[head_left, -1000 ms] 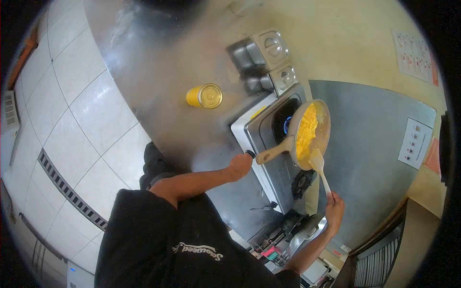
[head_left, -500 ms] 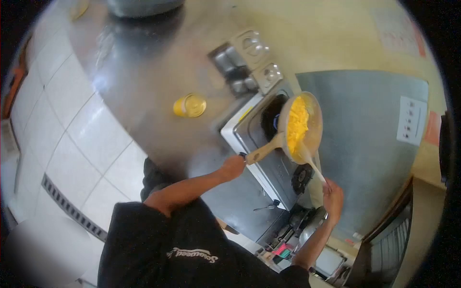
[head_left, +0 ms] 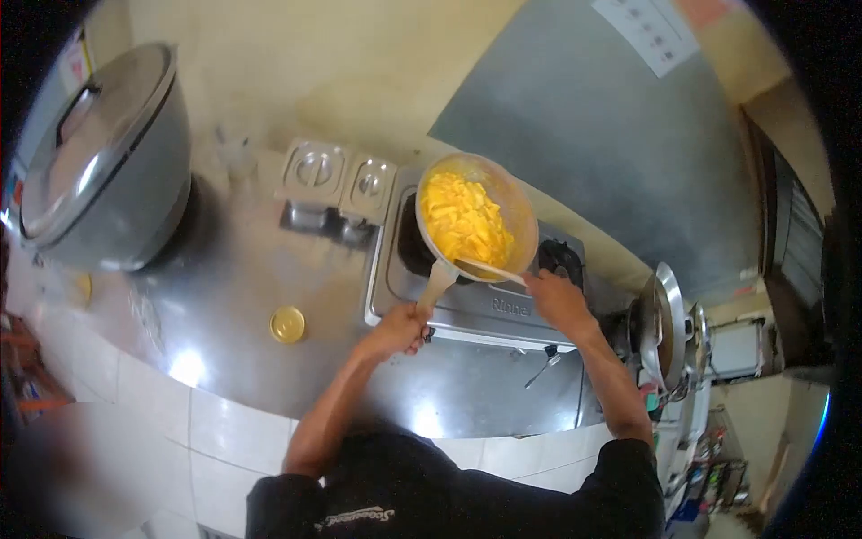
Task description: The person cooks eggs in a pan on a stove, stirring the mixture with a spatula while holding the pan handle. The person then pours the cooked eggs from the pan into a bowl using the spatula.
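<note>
A round pan [head_left: 519, 208] is held over the gas stove [head_left: 449, 310], with yellow pieces of food [head_left: 462, 220] inside it. My left hand [head_left: 400, 331] is closed round the pan's light handle [head_left: 436, 287]. My right hand [head_left: 558, 304] grips a pale spatula [head_left: 496, 270] whose tip reaches into the near side of the food. To the left of the stove, on the steel counter [head_left: 238, 314], stands a can with a golden top [head_left: 287, 325].
A big lidded pot [head_left: 117, 171] stands at the left. Steel lidded containers [head_left: 314, 171] are against the wall beside the stove. At the right are a large metal pan [head_left: 664, 328] and a second burner [head_left: 561, 259]. A spoon [head_left: 541, 370] lies near the stove's front.
The camera view has turned, bringing the large pot and more of the counter into sight. The pan appears more level, and the spatula lies more sideways across its near rim.
</note>
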### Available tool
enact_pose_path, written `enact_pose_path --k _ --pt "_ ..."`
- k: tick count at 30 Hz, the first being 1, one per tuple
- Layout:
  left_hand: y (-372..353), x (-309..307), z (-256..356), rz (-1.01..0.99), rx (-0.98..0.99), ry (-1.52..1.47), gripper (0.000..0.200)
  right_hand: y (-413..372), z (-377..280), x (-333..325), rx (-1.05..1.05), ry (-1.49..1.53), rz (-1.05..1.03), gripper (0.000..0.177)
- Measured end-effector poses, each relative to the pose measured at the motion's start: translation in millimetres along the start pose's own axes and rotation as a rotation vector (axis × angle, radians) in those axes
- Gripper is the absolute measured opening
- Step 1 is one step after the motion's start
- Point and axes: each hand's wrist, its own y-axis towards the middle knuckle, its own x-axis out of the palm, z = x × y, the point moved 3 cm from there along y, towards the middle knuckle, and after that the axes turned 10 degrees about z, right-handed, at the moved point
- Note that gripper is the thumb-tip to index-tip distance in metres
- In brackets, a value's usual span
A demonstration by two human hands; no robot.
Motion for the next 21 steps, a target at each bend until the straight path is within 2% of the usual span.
enact_pose_path --k 4,7,9,13,17,19,21 --pt "-6 12 -3 0.019 0.048 0.053 0.024 16 -13 23 0.06 0.083 0.132 0.022" --pt "-5 19 -9 0.016 0.048 -0.044 0.028 54 -11 41 0.079 0.034 0.228 0.022" --pt "-7 23 -7 0.052 0.052 0.011 0.032 79 -7 46 0.077 0.002 0.268 0.02" --pt "-17 24 -2 0.086 0.008 0.031 0.041 75 9 -12 0.05 -0.052 0.363 0.019" --pt "-15 24 -11 0.099 -0.035 -0.069 0.043 39 25 -74 -0.025 -0.195 0.228 0.015" --pt "-12 25 -13 0.097 -0.027 -0.119 0.043 30 27 -81 -0.076 -0.25 0.176 0.013" --pt "-12 26 -16 0.102 -0.009 -0.129 0.043 21 26 -73 -0.045 -0.273 -0.011 0.015"
